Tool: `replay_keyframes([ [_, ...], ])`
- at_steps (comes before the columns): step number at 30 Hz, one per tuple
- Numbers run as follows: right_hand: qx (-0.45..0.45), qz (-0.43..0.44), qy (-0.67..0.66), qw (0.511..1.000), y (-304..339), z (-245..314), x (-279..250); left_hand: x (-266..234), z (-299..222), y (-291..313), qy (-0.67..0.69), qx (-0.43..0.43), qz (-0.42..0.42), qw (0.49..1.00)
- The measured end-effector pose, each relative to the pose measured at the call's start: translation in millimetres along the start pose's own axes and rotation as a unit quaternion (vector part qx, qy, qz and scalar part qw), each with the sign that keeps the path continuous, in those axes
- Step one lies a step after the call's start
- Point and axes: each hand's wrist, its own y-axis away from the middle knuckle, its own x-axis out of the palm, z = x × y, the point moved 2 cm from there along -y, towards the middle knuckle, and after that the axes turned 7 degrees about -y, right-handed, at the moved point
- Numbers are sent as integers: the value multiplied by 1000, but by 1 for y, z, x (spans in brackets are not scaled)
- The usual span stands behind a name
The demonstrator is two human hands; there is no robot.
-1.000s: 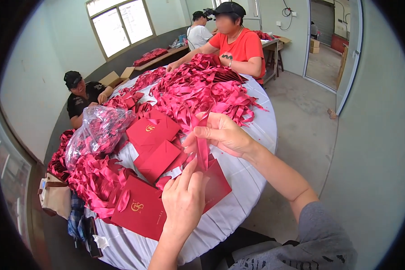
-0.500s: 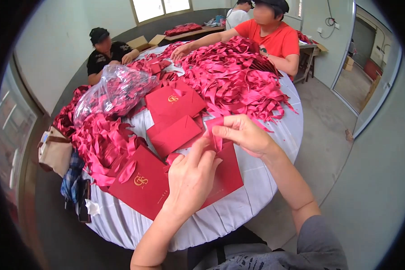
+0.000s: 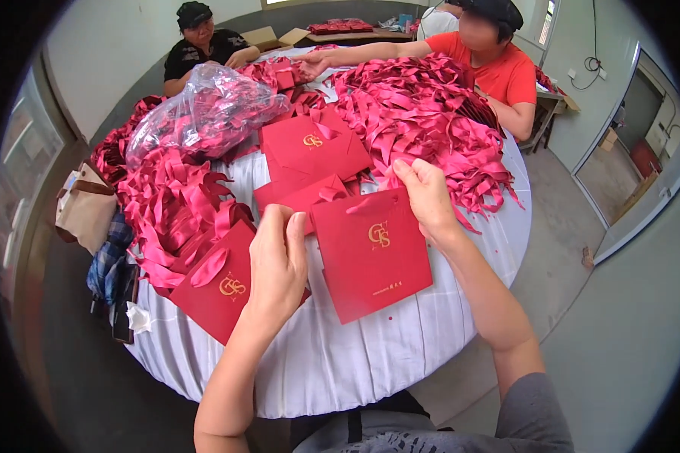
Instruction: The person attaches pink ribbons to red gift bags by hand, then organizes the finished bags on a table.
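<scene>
Our left hand [image 3: 278, 253] and right hand [image 3: 428, 198] have drawn apart, baring the red bag [image 3: 372, 260] between them over the bench [image 3: 355, 377], each hand curled and partly hidden, so we cannot tell whether either grips it.

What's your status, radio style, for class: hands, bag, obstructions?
Right hand at upper right corner of red bag; left hand beside its left edge; grips unclear. Front faces camera. Left hand partly covers second bag.

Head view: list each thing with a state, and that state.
Central red bag, flat
Left red bag, partly hidden
Left hand, fingers curled
Right hand, fingers bent
Right ribbon heap, jumbled
Clear plastic bag, filled, crumpled
Cardboard box, flaps open
White tablecloth, creased
White scrap, crumpled
</scene>
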Motion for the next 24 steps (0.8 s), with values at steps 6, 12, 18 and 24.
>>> replay_keyframes([
  [6, -101, 18, 193, 976, 5, 2, 5, 16, 6, 3, 314, -247, 181, 899],
  [12, -125, 52, 141, 981, 18, 2, 22, 17, 13, 4, 413, -223, 186, 863],
  [18, -251, 50, 290, 922, 22, -3, 23, 18, 13, 2, 410, -119, 109, 898],
  [24, -303, 90, 382, 869, 27, -11, 32, 3, 10, -3, 447, -85, 70, 888],
])
